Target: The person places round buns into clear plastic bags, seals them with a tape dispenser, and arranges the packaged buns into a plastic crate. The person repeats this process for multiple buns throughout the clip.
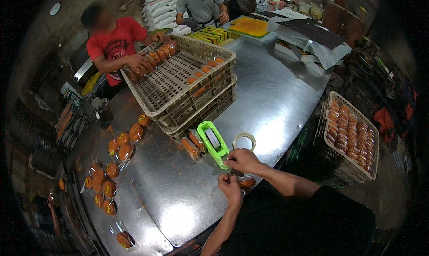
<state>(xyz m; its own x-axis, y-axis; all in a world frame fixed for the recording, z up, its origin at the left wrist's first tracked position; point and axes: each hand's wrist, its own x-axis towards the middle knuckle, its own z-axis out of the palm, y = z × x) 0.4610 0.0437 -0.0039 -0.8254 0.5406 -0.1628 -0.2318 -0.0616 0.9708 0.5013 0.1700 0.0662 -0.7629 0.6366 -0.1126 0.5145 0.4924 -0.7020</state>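
Note:
My right hand (244,160) pinches at the front end of a bright green tape dispenser (219,154), which holds a white-cored roll (212,138). The strip of tape at my fingertips is hard to make out. Just below, my left hand (231,189) has its fingers closed on the gathered end of a clear plastic wrapper around a brown bun (247,181). This bun lies at the near edge of the steel table (187,195), partly hidden by my hands. A loose roll of clear tape (244,141) rests beyond my right hand, beside the dispenser.
Two stacked plastic crates (191,112) stand ahead, with wrapped buns inside. Two wrapped pieces (191,147) lie against them. Several labelled buns (109,189) spread leftward. A filled crate (352,138) stands right, below table height. A person in red (117,45) reaches into the top crate; another (201,8) stands behind.

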